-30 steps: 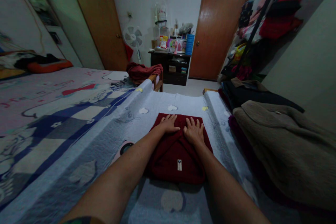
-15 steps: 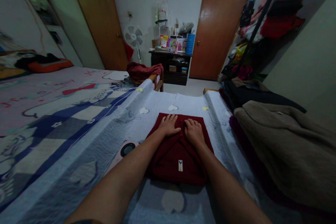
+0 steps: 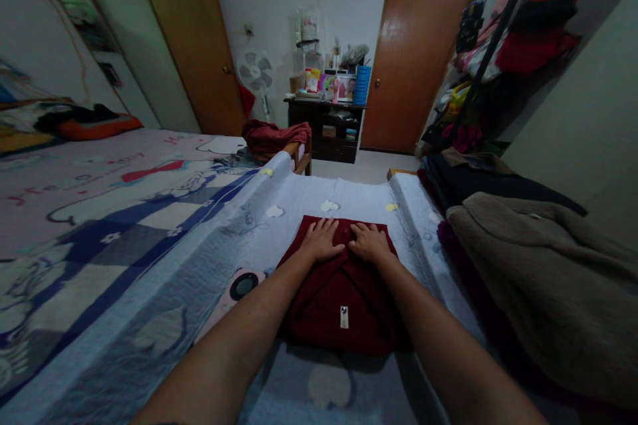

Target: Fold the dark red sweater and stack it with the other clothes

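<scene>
A dark red knit cardigan (image 3: pixel 343 285), folded into a neat block, lies on the pale blue sheet (image 3: pixel 329 189). A small white label shows near its close edge, and buttons run up its middle. My left hand (image 3: pixel 321 240) rests flat on the far left part of the cardigan, fingers spread. Beside it, my right hand (image 3: pixel 369 242) lies on the far right part, its fingers stretched out and slightly apart. Neither hand grips the cloth. Partly hidden behind my left forearm is a pink phone (image 3: pixel 236 292) with a round black camera area.
Folded clothes, including a grey-brown fleece garment (image 3: pixel 538 265), are piled on the right. A patterned bedcover (image 3: pixel 164 192) spreads to the left. Dark red cloth (image 3: pixel 274 138) hangs by the wooden bed end. Farther off stand a fan (image 3: pixel 255 73) and a dark cabinet (image 3: pixel 323 109).
My right hand has shifted slightly and its fingers have straightened and flattened on the cardigan. My left hand has stayed in nearly the same place.
</scene>
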Action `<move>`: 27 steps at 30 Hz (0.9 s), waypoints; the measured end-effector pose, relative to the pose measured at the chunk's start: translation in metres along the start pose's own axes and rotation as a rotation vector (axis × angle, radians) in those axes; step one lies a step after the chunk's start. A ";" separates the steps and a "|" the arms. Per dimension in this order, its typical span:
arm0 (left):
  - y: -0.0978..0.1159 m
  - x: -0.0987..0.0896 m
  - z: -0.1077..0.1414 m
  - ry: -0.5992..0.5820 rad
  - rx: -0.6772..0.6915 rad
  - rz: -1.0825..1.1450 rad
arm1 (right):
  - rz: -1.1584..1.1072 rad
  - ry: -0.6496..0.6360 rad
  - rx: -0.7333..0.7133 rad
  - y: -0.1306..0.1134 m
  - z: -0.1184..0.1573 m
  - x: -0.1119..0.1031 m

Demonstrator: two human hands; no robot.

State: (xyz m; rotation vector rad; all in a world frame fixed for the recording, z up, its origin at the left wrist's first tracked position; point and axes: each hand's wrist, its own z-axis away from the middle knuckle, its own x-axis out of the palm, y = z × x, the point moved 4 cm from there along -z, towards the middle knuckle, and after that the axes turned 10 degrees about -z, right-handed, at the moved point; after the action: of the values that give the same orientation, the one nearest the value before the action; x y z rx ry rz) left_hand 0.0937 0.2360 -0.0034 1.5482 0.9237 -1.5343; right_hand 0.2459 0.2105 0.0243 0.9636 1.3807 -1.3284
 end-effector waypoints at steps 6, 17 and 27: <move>0.000 -0.001 0.001 -0.005 0.010 -0.011 | -0.004 0.076 0.025 -0.002 -0.004 0.000; 0.002 -0.002 0.004 0.035 0.015 -0.007 | -0.042 0.110 0.085 0.004 -0.006 0.028; 0.003 -0.001 0.005 0.092 0.004 0.003 | -0.147 -0.093 0.027 0.013 -0.006 0.003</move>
State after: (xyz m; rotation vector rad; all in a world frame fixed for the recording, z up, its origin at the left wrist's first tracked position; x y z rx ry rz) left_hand 0.0942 0.2300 -0.0026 1.6338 0.9694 -1.4735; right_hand 0.2567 0.2177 0.0177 0.8203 1.3869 -1.4866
